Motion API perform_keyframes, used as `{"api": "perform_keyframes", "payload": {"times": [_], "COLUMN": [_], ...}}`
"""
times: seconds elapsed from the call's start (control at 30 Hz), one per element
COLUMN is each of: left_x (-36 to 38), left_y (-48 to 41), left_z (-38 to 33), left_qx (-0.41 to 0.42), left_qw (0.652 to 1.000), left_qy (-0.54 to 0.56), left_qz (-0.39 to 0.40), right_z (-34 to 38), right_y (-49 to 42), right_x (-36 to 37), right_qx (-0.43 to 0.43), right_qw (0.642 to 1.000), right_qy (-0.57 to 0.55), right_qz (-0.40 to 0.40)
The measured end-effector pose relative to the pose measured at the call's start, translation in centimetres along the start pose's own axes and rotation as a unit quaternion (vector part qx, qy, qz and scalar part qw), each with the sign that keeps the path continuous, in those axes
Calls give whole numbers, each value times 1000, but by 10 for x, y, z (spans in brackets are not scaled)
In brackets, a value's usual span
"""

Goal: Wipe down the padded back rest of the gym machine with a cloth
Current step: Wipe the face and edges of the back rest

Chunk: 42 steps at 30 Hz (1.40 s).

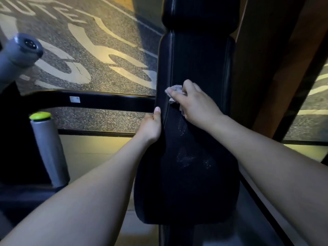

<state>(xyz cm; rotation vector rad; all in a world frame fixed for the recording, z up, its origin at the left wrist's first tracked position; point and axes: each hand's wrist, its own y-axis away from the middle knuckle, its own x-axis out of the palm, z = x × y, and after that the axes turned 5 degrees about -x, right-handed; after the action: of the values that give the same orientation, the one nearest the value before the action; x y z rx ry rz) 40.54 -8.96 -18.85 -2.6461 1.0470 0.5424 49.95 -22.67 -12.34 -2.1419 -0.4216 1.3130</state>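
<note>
a gym is shown: a black padded back rest (195, 68) is fixed upright on a machine, a black frame bar (106, 101), a grey handle (17, 52) and a grey post (48, 150) with a green cap (40, 115) are seen beside it, and the speckled floor (99, 119) is painted with large pale letters (85, 43).

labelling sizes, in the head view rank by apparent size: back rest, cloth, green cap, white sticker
1. black padded back rest
2. lime green round cap and crumpled pale cloth: look alike, cloth partly under the right hand
3. small white sticker on black bar
</note>
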Motion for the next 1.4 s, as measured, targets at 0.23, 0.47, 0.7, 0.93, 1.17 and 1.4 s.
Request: {"api": "perform_keyframes", "payload": {"times": [0.23,0.47,0.7,0.93,1.17,1.4], "left_x": [16,21,22,22,22,23], "left_y": [-11,-13,-12,-12,-11,-11], "left_z": [20,30,32,33,33,33], "left_qx": [43,91,96,109,113,110], "left_qw": [997,989,987,984,983,981], "left_qy": [-14,9,31,23,33,33], "left_qz": [-66,-117,-122,-138,-143,-155], "right_z": [-3,12,14,6,21,2], "right_y": [-54,-54,-81,-89,-91,-92], "right_x": [-6,-6,-17,-30,-12,-33], "right_qx": [53,-113,12,-89,1,-56], "right_qw": [996,991,995,986,989,988], "right_qy": [-2,71,94,120,145,131], "right_qz": [-76,29,-4,68,10,53]}}
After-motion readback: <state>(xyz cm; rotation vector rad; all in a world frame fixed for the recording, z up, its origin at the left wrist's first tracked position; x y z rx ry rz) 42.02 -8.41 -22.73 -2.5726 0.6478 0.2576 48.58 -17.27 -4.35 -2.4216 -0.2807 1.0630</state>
